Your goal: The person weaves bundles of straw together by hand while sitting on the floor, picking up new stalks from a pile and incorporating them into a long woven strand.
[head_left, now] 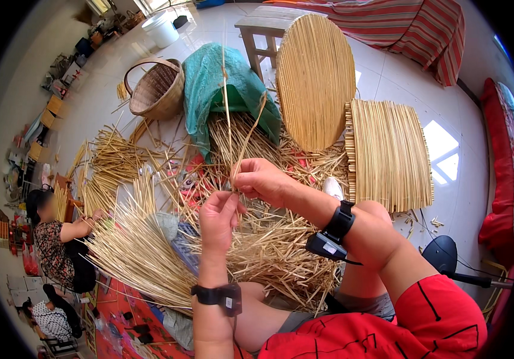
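Note:
A long, thin straw stalk (226, 102) stands upright in front of me, with a dry leaf-like strip (253, 128) splitting away to its right. Near the stalk's lower part, my right hand (263, 180) is closed in a pinch on it. Just below and to the left, my left hand (218, 218) has its fingers curled together at the stalk's lower end; the exact grip is partly hidden. Beneath both hands spreads a heap of loose straw pieces (275, 257). A large bundle of long straw stalks (140, 254) lies to the left.
Ahead are a green woven sack (200, 90) holding stalks and a wicker basket (161, 90). An oval straw panel (315, 84) leans against a wooden bench (263, 24); a squarish straw panel (388, 155) is at right. Another person (59, 239) sits at left, beyond the bundle.

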`<state>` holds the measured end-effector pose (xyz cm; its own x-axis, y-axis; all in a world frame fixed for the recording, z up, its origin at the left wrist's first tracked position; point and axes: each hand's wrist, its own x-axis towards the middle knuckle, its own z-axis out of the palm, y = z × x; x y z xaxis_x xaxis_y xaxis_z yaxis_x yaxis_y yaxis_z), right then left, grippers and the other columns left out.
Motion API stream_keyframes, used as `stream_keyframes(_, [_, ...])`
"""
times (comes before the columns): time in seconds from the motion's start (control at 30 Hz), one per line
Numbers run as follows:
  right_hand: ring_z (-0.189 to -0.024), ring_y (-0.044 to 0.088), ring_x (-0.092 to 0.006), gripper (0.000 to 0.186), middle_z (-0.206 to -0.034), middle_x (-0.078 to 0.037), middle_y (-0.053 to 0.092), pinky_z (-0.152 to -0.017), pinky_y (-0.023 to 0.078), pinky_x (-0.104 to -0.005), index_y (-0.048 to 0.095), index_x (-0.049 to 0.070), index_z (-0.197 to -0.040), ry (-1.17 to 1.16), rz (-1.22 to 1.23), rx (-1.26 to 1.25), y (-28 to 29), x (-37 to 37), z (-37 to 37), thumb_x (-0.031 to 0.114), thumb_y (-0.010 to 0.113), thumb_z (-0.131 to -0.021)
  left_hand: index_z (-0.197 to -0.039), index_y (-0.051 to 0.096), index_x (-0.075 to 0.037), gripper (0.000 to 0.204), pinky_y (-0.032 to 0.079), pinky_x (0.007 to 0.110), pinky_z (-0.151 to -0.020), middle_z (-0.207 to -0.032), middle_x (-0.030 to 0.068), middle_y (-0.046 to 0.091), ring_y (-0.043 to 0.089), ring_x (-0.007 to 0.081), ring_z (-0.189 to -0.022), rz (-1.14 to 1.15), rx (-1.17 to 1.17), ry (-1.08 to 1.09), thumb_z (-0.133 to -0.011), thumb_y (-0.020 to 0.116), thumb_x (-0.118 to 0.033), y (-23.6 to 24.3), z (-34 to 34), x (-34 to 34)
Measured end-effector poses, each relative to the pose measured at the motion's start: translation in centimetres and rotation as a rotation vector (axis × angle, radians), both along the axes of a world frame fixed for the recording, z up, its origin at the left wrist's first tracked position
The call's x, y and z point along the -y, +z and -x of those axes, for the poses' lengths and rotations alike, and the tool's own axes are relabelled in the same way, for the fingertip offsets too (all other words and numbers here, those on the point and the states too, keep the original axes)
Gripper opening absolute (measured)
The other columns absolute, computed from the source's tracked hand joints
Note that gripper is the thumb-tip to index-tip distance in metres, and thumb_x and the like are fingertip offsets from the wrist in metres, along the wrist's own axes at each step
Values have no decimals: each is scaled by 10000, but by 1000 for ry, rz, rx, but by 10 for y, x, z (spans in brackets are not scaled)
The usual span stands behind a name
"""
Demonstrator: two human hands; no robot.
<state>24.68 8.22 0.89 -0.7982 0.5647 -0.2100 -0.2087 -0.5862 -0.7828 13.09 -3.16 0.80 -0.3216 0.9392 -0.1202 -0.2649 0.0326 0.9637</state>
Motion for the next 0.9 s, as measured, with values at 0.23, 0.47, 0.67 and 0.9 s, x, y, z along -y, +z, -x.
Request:
stream_keyframes(0.23, [-543,436,-43,58,-674,21,499,-457,333,-182,551,45,-811,-25,-119,57,-2,1,2,55,605,-790,-905,601,-14,90,316,157,-444,-701,61,630,414,26,-468,5,-58,-18,-907,574,-99,-2,2,-1])
stream_keyframes(0.47, [-633,553,-140,142,-777,-66,610,-524,434,-253,606,21,-792,-34,-186,278,-18,-7,1,143,653,-737,-909,612,-15,150,323,151,-441,-718,89,645,412,34,-461,-89,112,-24,-935,527,-137,-2,1,0])
stream_keyframes(0.67, [-824,664,-253,189,-889,-129,682,-650,514,-354,685,30,-857,667,-1299,1153,-18,-12,-16,153,676,-714,-915,615,-18,150,315,151,-433,-724,94,648,415,39,-455,-153,144,32,-927,539,-147,-3,13,3])
stream_keyframes(0.9, [-763,643,-233,185,-833,-103,675,-651,501,-372,674,38,-912,244,-1136,647,-10,-19,-14,164,564,-833,-897,610,-32,123,318,155,-432,-733,85,650,441,34,-475,-38,75,-66,-918,528,-120,-4,6,1])
